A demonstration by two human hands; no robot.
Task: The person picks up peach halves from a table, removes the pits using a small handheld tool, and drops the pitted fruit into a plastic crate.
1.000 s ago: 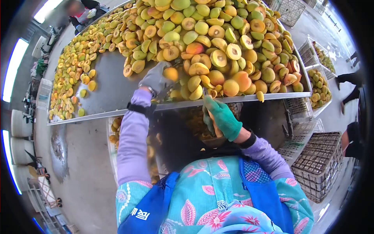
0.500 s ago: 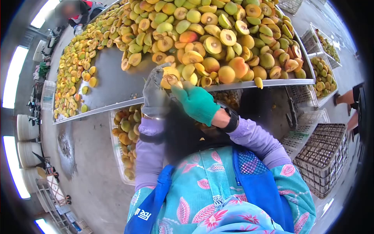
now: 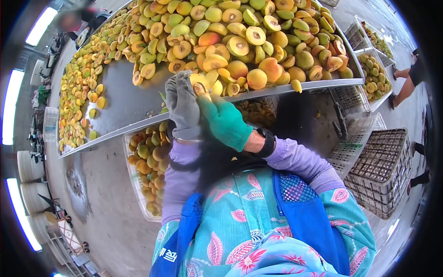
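At the near edge of a metal table, my left hand (image 3: pixel 183 104), in a grey glove, is closed around a yellow fruit half (image 3: pixel 195 79) that looks like a peach or apricot. My right hand (image 3: pixel 227 123), in a green knit glove, is closed with its fingertips against the cut side of that fruit. A small curved piece shows at those fingertips, too small to make out. Just beyond both hands lies a big heap of halved and whole fruit (image 3: pixel 237 46), yellow, green and orange, many halves with the brown centre facing up.
The table's raised metal rim (image 3: pixel 300 87) runs in front of me. Below it stands a crate of fruit (image 3: pixel 147 171). To the right are a stacked basket (image 3: pixel 380 171), fruit crates (image 3: pixel 374 76) and a person's legs (image 3: pixel 404 85). Another person (image 3: pixel 83 23) is at the far left.
The view has shifted slightly. My left hand has turned and wraps further around the fruit, and the right fingertips stay at its cut face. The person's legs at right have moved.
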